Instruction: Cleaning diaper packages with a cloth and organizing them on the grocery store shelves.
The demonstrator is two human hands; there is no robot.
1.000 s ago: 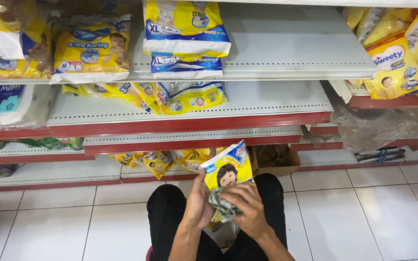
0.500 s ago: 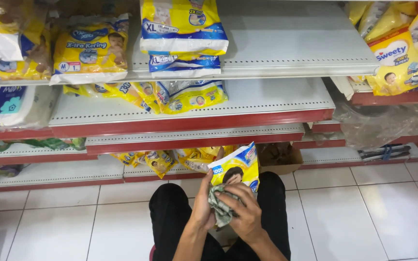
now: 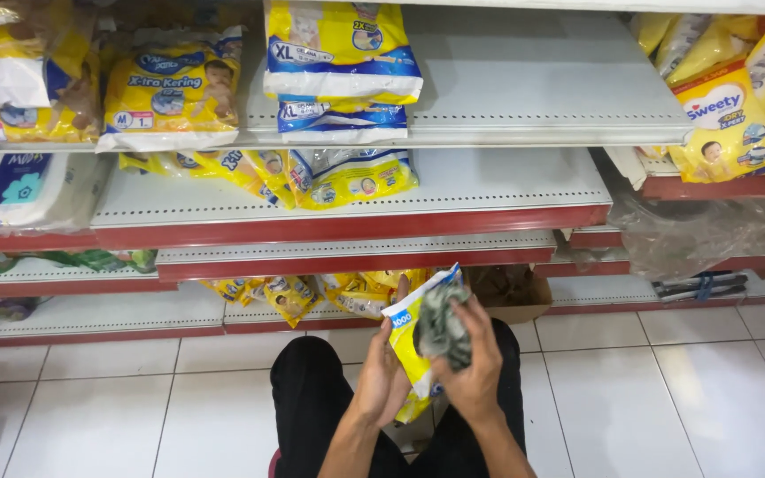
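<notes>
Fingers [image 3: 482, 329] of our right hand [image 3: 471, 372] are curled tight, pinching a crumpled grey cloth [image 3: 443, 326] and pressing it vs the face of a yellow pack [image 3: 411, 341]. Left hand [image 3: 382, 381] fingers are wrapped round the pack's left edge & back, thumb side up, gripping it.

Head view only: the pack sits upright, tilted a bit, between both hands, above our knees in black trousers [image 3: 312, 398], over white floor tiles [image 3: 117, 407]. Cloth covers the pack's upper right part.

Ahead we see grey shelves w/ red front edges [image 3: 347, 226]. Top shelf: stacked yellow-blue diaper packs [image 3: 340, 53], another yellow pack [image 3: 174, 88] to the left. Middle shelf: flat packs lying down [image 3: 347, 177]. Bottom shelf: more small yellow packs [image 3: 276, 292], a brown cardboard box [image 3: 506, 292] just behind our hands. Right side: clear plastic wrap [image 3: 692, 235] bunched up, yellow packs [image 3: 728, 124] above it.
</notes>
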